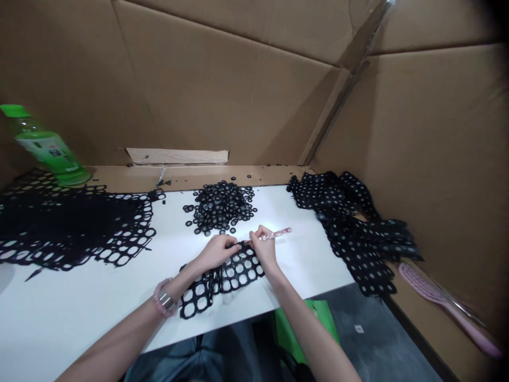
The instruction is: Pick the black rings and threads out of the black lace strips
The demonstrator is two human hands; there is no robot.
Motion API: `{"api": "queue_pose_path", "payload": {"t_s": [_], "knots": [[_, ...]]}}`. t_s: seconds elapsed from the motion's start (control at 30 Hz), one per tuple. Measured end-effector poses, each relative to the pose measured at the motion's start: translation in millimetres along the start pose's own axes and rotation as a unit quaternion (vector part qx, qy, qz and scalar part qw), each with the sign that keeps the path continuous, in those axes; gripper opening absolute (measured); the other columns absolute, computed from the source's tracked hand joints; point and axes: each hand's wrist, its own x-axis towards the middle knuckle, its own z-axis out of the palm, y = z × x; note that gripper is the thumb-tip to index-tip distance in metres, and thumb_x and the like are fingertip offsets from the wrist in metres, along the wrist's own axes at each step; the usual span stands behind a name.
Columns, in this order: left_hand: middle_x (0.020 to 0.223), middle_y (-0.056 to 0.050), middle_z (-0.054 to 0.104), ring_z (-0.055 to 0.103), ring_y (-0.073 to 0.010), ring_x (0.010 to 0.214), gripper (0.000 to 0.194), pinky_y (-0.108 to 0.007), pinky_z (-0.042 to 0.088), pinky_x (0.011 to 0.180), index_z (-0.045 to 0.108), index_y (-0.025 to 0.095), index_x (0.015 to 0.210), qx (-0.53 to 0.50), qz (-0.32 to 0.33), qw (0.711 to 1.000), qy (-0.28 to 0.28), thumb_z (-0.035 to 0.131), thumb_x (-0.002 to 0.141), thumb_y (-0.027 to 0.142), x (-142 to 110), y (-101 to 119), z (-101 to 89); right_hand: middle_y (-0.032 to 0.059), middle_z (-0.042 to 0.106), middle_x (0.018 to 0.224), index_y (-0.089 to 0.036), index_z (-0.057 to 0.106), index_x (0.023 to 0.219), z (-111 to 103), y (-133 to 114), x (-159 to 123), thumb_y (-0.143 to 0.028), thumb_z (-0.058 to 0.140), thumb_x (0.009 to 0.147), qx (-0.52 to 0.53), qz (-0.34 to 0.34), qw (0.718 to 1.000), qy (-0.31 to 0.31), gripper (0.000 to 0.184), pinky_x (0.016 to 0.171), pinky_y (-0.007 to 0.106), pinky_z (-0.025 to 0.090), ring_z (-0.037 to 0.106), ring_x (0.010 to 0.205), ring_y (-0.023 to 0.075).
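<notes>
A black strip of punched rubber mesh [222, 281] lies on the white table [79, 297] in front of me. My left hand [217, 250] rests on its far end with fingers curled, pressing it down. My right hand [263, 246] is closed round a thin pink stick [276, 234], its tip at the strip's far edge next to my left fingers. Just beyond the hands sits a pile of small black rings [220, 207].
A heap of emptied black mesh [67, 223] covers the table's left. More black strips with white dots [353, 228] pile up at the right. A green bottle [43, 146] stands far left, a pink brush [445, 305] lies at the right, and cardboard walls [238, 79] enclose the table.
</notes>
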Motion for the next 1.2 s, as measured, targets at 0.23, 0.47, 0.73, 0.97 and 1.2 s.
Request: {"api": "queue_pose_path", "payload": {"t_s": [0.23, 0.47, 0.73, 0.97, 1.2], "knots": [[0.063, 0.002, 0.055, 0.049, -0.0123, 0.062, 0.025, -0.020, 0.035, 0.058, 0.055, 0.016, 0.062, -0.276, -0.084, 0.949, 0.130, 0.057, 0.070, 0.040, -3.6, 10.8, -3.5, -0.0028, 0.056, 0.043, -0.018, 0.050, 0.085, -13.7, -28.6, 3.1, -0.052, 0.028, 0.085, 0.146, 0.012, 0.983, 0.108, 0.040, 0.036, 0.018, 0.023, 0.031, 0.030, 0.0065], [0.082, -0.002, 0.065, 0.057, -0.0106, 0.065, 0.030, -0.021, 0.044, 0.061, 0.055, 0.017, 0.075, -0.554, -0.179, 0.768, 0.265, 0.072, 0.058, 0.035, -13.1, 46.8, -1.1, 0.0061, 0.068, 0.076, -0.019, 0.045, 0.071, -20.0, -55.5, -44.1, -0.047, 0.036, 0.086, 0.102, -0.029, 0.979, 0.172, 0.032, 0.073, 0.033, 0.048, 0.063, 0.073, 0.0168], [0.092, -0.001, 0.066, 0.060, -0.0107, 0.077, 0.019, -0.020, 0.048, 0.065, 0.059, 0.018, 0.084, -0.615, -0.132, 0.733, 0.259, 0.065, 0.068, 0.027, -28.6, 103.3, -17.1, 0.0050, 0.050, 0.088, -0.026, 0.059, 0.085, -43.4, -53.9, -100.2, -0.037, 0.058, 0.073, -0.112, -0.056, 0.990, -0.070, 0.016, 0.084, 0.043, 0.043, 0.055, 0.084, 0.0231], [0.099, -0.002, 0.064, 0.059, -0.0113, 0.080, 0.020, -0.021, 0.049, 0.066, 0.060, 0.017, 0.084, -0.637, -0.071, 0.711, 0.288, 0.066, 0.067, 0.025, -40.9, 116.0, -29.4, 0.0046, 0.057, 0.090, -0.027, 0.038, 0.080, -29.8, -64.0, -117.2, -0.042, 0.066, 0.065, -0.035, -0.012, 0.998, -0.059, 0.035, 0.077, 0.038, 0.049, 0.059, 0.089, 0.0247], [0.073, 0.000, 0.061, 0.055, -0.0104, 0.066, 0.027, -0.019, 0.045, 0.059, 0.059, 0.014, 0.077, -0.454, -0.050, 0.866, 0.202, 0.073, 0.059, 0.030, -67.1, 70.4, -59.8, -0.0028, 0.048, 0.071, -0.025, 0.034, 0.074, -102.0, -118.0, -69.3, -0.032, 0.065, 0.067, -0.070, 0.075, 0.982, -0.155, 0.032, 0.040, 0.024, 0.045, 0.052, 0.053, 0.0132]]}}
